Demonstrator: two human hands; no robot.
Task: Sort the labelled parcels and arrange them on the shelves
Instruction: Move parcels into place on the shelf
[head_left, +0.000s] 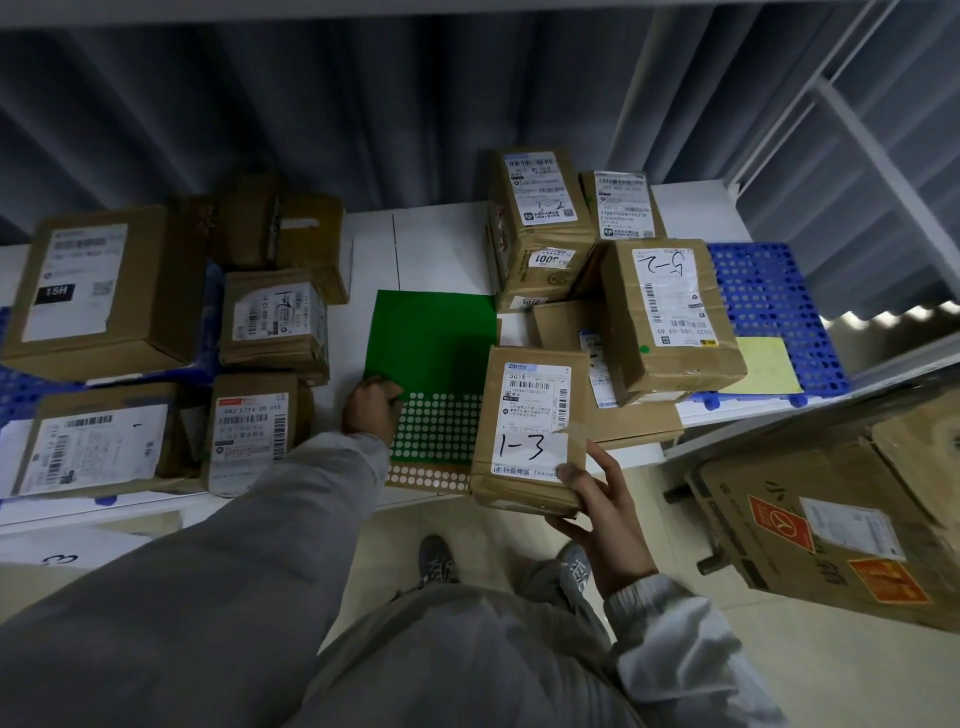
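Observation:
My right hand grips a small brown parcel with a white label marked "1-3", held over the front edge of the white shelf. My left hand rests with curled fingers on a green sticker sheet full of punched-out dots, lying in the middle of the shelf. Whether its fingers pinch a sticker is hidden. Left of the sheet lie several labelled parcels, among them one with a red-headed label. To the right stand a "5-2" parcel and a tall parcel.
Blue perforated mats lie under the parcels at both shelf ends. A yellow note sits on the right mat. A large printed carton stands on a trolley at lower right. White rack posts rise at the right. My shoes are on the beige floor.

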